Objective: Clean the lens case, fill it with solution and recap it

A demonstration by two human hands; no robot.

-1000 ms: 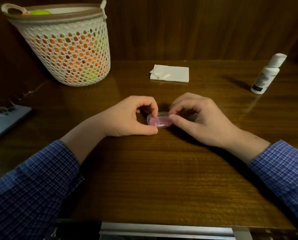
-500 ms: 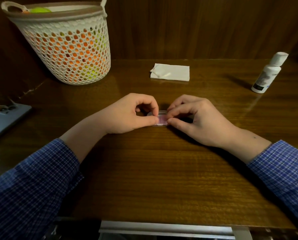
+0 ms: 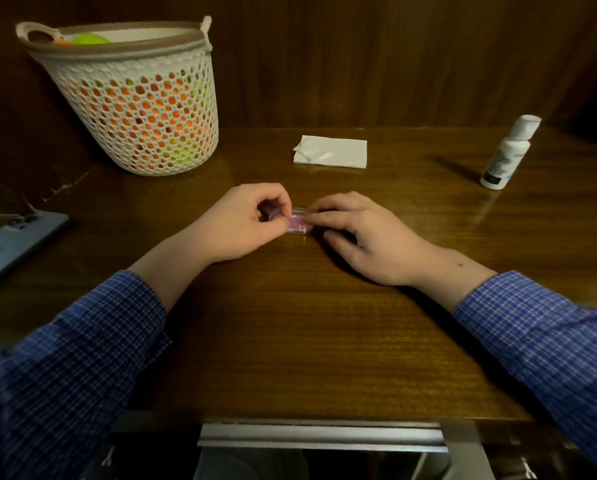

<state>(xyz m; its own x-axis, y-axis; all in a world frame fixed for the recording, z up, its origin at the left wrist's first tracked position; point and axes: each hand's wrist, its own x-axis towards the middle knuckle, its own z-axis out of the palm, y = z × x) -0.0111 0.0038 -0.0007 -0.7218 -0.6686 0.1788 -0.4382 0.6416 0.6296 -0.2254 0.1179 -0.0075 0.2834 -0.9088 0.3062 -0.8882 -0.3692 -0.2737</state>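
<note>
A small pink lens case (image 3: 297, 225) with a clear top lies on the wooden table (image 3: 297, 334) between my hands. My left hand (image 3: 241, 223) pinches its left end with thumb and forefinger curled, where a clear rounded piece shows. My right hand (image 3: 362, 233) holds the right end with its fingertips on the case's top edge. Most of the case is hidden by my fingers. A white solution bottle (image 3: 508, 152) with a white cap stands upright at the far right. A folded white tissue (image 3: 331, 151) lies behind the hands.
A white mesh basket (image 3: 134, 98) of orange and green balls stands at the back left. A grey phone (image 3: 13, 240) lies at the left edge. A wooden wall rises behind the table. A metal rail (image 3: 321, 434) runs along the front edge.
Both hands have closed in over the lens case, which shows less than before. My left fingers have shifted onto its left end. The view has tilted down slightly.
</note>
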